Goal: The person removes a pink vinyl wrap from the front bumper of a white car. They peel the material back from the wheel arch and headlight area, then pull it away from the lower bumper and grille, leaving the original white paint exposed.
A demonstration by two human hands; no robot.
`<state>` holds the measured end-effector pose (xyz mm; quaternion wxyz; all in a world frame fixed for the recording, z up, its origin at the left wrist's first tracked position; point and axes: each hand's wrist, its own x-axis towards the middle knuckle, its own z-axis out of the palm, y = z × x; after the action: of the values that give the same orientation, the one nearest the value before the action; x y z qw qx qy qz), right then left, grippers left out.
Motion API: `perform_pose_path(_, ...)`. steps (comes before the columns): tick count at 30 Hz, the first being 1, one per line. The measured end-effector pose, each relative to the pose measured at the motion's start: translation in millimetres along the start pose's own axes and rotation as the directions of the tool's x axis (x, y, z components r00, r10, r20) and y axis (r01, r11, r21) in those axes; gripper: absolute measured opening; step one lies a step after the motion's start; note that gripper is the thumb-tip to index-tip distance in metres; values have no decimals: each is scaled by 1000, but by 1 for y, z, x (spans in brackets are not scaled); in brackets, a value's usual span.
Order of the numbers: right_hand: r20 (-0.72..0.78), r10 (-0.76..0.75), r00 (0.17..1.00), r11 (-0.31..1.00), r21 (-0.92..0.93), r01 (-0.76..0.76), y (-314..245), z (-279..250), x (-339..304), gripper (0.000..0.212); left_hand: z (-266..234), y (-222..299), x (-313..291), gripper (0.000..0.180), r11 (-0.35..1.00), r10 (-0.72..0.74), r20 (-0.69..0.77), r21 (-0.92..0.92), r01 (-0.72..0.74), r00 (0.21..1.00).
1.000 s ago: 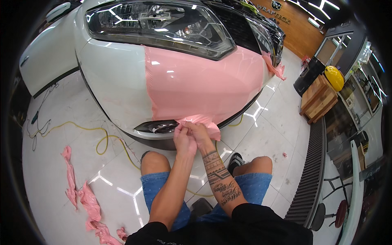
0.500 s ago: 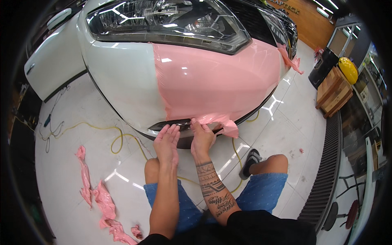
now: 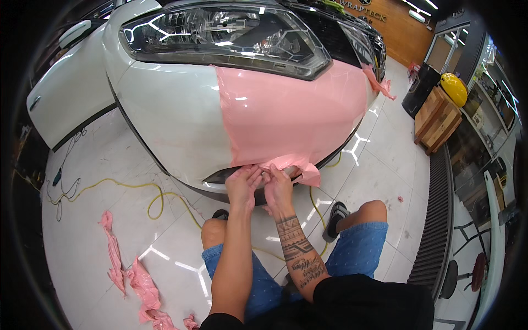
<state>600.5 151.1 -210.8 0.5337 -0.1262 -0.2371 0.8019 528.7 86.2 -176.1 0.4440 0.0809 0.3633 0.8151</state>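
Observation:
A glossy pink film (image 3: 291, 113) covers the middle of a white car bumper (image 3: 173, 115), below the headlight (image 3: 228, 36). Along its bottom the film comes loose in a crumpled flap (image 3: 308, 173). My right hand (image 3: 278, 190) pinches the film's lower edge beside that flap. Close on its left, my left hand (image 3: 242, 187) has its fingers bent up against the same edge, palm turned upward; its fingertips are partly hidden. Both hands sit in front of the dark recess (image 3: 220, 175) low on the bumper.
Torn pink film scraps (image 3: 144, 283) lie on the tiled floor at left. A yellow hose (image 3: 157, 203) snakes under the bumper. An open white car door (image 3: 63, 91) stands far left. At right are a wooden crate (image 3: 437, 118), a yellow rounded object (image 3: 454, 89) and a black bin (image 3: 421, 91).
My left hand has moved right, from beside the dark recess to the film's lower edge near my right hand, its fingers curling. My right hand stays at the film. The view has shifted slightly.

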Motion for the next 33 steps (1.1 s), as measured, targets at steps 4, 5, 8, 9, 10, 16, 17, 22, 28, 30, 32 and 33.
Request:
perform_pose_path(4, -2, 92, 996, 989, 113, -91, -6, 3, -6, 3, -1, -1, 5, 24, 992, -92, 2, -87, 92, 996)
perform_pose_path(5, -6, 133, 991, 982, 138, -131, -9, 6, -8, 2, -2, -4, 8, 19, 987, -103, -21, -123, 100, 994)
perform_pose_path(8, -41, 187, 982, 967, 184, -176, -12, 8, -11, 7, 1, -16, 9, 17, 958, -22, -76, -287, 0, 997)
perform_pose_path(9, -57, 193, 979, 964, 195, -179, -13, 7, -11, 9, 1, -17, 10, 14, 936, -20, -65, -352, -4, 998)
perform_pose_path(10, -52, 204, 978, 960, 208, -189, -14, 5, -10, 11, 2, -18, 10, 14, 940, -28, -104, -340, -9, 994)
perform_pose_path(16, 15, 278, 960, 950, 141, -277, -21, 3, -12, 14, 2, -22, 14, 17, 941, -70, -196, -339, -1, 978)
perform_pose_path(17, 10, 297, 955, 946, 135, -295, -24, 7, -12, 15, 0, -25, 16, 17, 930, -67, -179, -366, -3, 982)
perform_pose_path(22, 17, 335, 942, 933, 137, -334, -35, 2, -6, 18, 12, -39, 9, 14, 863, 28, -122, -498, -85, 992)
perform_pose_path(28, 51, 421, 906, 899, 109, -424, -41, 3, -7, 12, 11, -41, -4, 10, 862, 78, -151, -486, -142, 985)
perform_pose_path(30, 55, 487, 872, 866, 101, -490, -49, 6, -9, 6, 14, -31, -12, 9, 914, 142, -103, -367, -171, 984)
perform_pose_path(32, 56, 439, 897, 897, 19, -441, -52, 5, -12, 5, 11, -20, -18, 15, 967, 169, -83, -181, -182, 982)
perform_pose_path(33, 59, 415, 908, 910, -23, -414, -52, 4, -13, 7, 3, -17, -16, 23, 985, 91, -116, -133, -106, 989)
